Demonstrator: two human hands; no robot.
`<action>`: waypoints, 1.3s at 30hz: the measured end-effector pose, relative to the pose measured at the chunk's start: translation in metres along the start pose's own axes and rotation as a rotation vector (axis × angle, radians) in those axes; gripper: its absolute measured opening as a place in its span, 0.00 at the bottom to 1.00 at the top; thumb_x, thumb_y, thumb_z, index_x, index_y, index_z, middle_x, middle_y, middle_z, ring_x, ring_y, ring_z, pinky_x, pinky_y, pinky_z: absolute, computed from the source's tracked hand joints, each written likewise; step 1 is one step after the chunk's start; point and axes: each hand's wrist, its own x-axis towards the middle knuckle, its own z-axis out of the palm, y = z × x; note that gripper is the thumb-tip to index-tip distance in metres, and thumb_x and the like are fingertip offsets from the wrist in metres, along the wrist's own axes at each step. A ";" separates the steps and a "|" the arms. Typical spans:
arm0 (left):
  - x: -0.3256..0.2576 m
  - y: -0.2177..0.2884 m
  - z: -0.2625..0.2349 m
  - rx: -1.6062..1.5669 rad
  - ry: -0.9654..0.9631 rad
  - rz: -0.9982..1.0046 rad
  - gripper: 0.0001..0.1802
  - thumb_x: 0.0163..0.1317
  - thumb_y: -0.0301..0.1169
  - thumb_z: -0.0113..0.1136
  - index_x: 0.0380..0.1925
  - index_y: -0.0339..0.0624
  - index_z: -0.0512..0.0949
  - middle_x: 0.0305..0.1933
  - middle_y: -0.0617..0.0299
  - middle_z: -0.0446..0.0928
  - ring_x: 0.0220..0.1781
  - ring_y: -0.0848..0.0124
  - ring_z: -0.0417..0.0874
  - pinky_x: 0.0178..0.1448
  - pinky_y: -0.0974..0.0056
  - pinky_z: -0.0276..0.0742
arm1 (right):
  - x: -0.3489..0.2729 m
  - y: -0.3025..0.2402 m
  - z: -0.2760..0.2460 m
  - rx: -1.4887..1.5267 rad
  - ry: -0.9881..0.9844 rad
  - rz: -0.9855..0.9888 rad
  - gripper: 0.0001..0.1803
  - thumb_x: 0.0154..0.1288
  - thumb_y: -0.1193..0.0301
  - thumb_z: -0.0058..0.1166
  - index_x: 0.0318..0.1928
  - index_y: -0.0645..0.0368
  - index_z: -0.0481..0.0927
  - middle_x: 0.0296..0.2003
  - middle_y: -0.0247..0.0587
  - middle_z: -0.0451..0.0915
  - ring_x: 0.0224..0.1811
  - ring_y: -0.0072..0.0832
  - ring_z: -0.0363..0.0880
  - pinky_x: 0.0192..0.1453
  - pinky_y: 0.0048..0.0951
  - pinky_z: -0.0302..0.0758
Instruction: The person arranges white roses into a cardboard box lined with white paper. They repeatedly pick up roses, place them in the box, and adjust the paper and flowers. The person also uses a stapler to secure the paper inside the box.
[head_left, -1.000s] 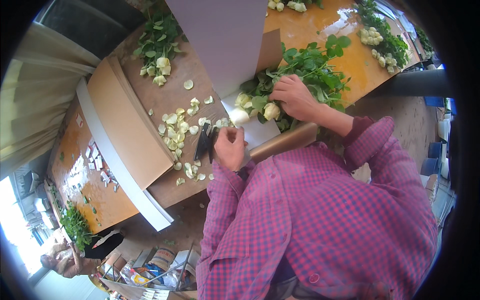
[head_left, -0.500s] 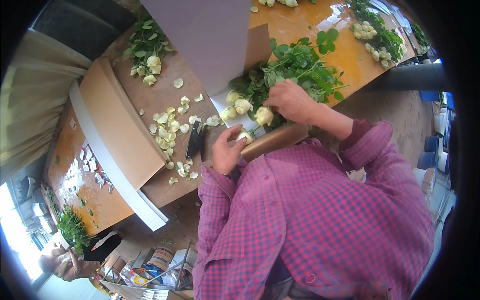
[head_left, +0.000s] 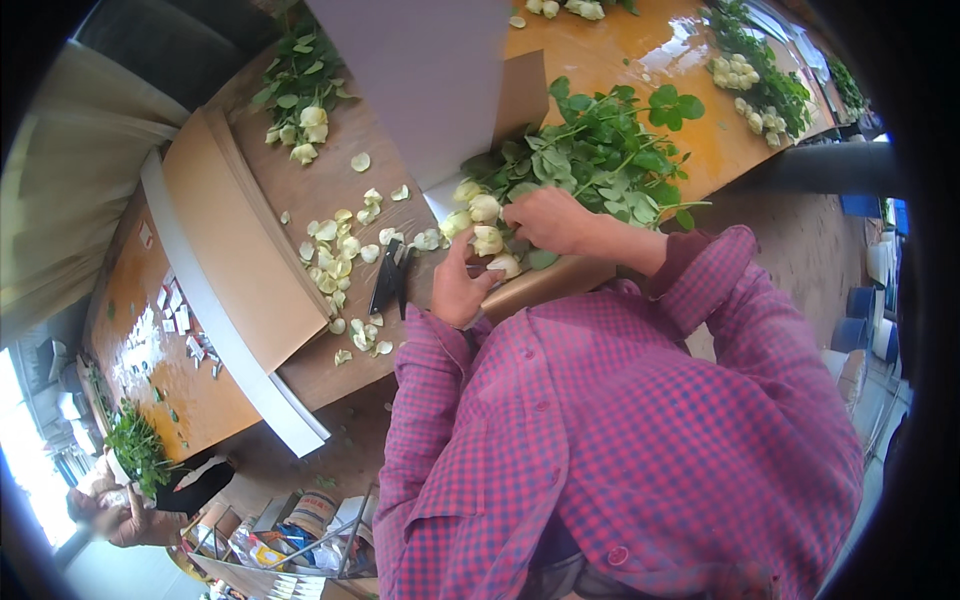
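The left hand (head_left: 460, 288) is half curled, thumb and fingers parted around the lower blossoms of a white rose bunch (head_left: 590, 160). The right hand (head_left: 550, 220) lies over the bunch just behind the flower heads (head_left: 487, 240), fingers bent; whether they pinch a stem cannot be told. The bunch lies between the person's torso and a tall pale panel (head_left: 420, 80), partly on a white sheet (head_left: 438, 200), with a curved brown cardboard edge (head_left: 550, 285) along its near side.

Pressing too firmly could bruise or shed the outer petals, since the fingers work right against the blossoms. Loose stems could also slide apart, as no tie is visible on them.

Left of the bunch, a black stapler (head_left: 385, 280), as it appears, rests beside scattered petals (head_left: 330, 255) on the bench (head_left: 580, 50); farther left lie stacked cardboard sheets (head_left: 240, 220). Well off to the bunch's lower left, a box-like crate (head_left: 245, 570) contains plastic bags and a brown sack. Far right of the bunch stand blue buckets (head_left: 855, 303), their contents unreadable.
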 end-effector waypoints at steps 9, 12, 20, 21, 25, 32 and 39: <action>-0.004 0.000 0.000 0.087 -0.014 0.118 0.25 0.53 0.18 0.75 0.54 0.39 0.83 0.53 0.56 0.78 0.44 0.66 0.87 0.48 0.62 0.87 | -0.006 0.023 0.010 0.130 0.207 -0.094 0.06 0.61 0.77 0.60 0.37 0.56 0.86 0.42 0.45 0.85 0.46 0.50 0.85 0.47 0.51 0.81; -0.003 0.003 -0.002 0.138 -0.019 0.129 0.25 0.54 0.19 0.75 0.53 0.38 0.83 0.51 0.56 0.79 0.43 0.65 0.86 0.47 0.62 0.87 | 0.005 0.023 0.009 0.049 0.447 -0.182 0.07 0.61 0.75 0.61 0.41 0.55 0.86 0.41 0.41 0.84 0.48 0.46 0.85 0.47 0.48 0.82; -0.007 0.001 -0.001 0.101 -0.010 0.148 0.25 0.54 0.20 0.75 0.54 0.38 0.83 0.52 0.57 0.79 0.45 0.66 0.85 0.48 0.63 0.86 | 0.029 0.031 0.021 -0.157 0.349 -0.092 0.08 0.60 0.74 0.60 0.40 0.52 0.86 0.39 0.36 0.84 0.48 0.41 0.83 0.48 0.45 0.83; -0.007 0.000 0.000 0.082 -0.006 0.141 0.25 0.54 0.21 0.75 0.54 0.39 0.83 0.51 0.56 0.79 0.44 0.65 0.86 0.48 0.62 0.86 | 0.027 0.033 0.018 -0.146 0.351 -0.089 0.08 0.59 0.75 0.60 0.40 0.52 0.86 0.38 0.36 0.84 0.49 0.41 0.83 0.48 0.45 0.83; -0.006 -0.004 0.001 0.089 -0.017 0.115 0.26 0.55 0.20 0.75 0.56 0.39 0.83 0.61 0.55 0.77 0.48 0.68 0.84 0.51 0.64 0.87 | 0.010 0.036 -0.003 -0.195 0.285 -0.059 0.08 0.59 0.74 0.60 0.38 0.51 0.88 0.36 0.34 0.85 0.49 0.39 0.82 0.51 0.43 0.78; -0.007 -0.004 0.002 0.071 -0.003 0.100 0.25 0.54 0.21 0.76 0.55 0.41 0.84 0.76 0.48 0.68 0.50 0.65 0.86 0.53 0.62 0.87 | 0.013 0.041 -0.020 -0.099 0.352 -0.158 0.09 0.57 0.72 0.64 0.40 0.50 0.87 0.35 0.31 0.85 0.52 0.36 0.81 0.54 0.42 0.72; -0.007 -0.004 0.001 0.129 0.006 0.088 0.26 0.55 0.22 0.76 0.57 0.41 0.84 0.81 0.45 0.63 0.54 0.63 0.87 0.55 0.61 0.86 | 0.024 0.039 0.016 -0.153 0.325 -0.342 0.10 0.60 0.66 0.67 0.42 0.49 0.85 0.43 0.33 0.83 0.50 0.38 0.82 0.58 0.43 0.74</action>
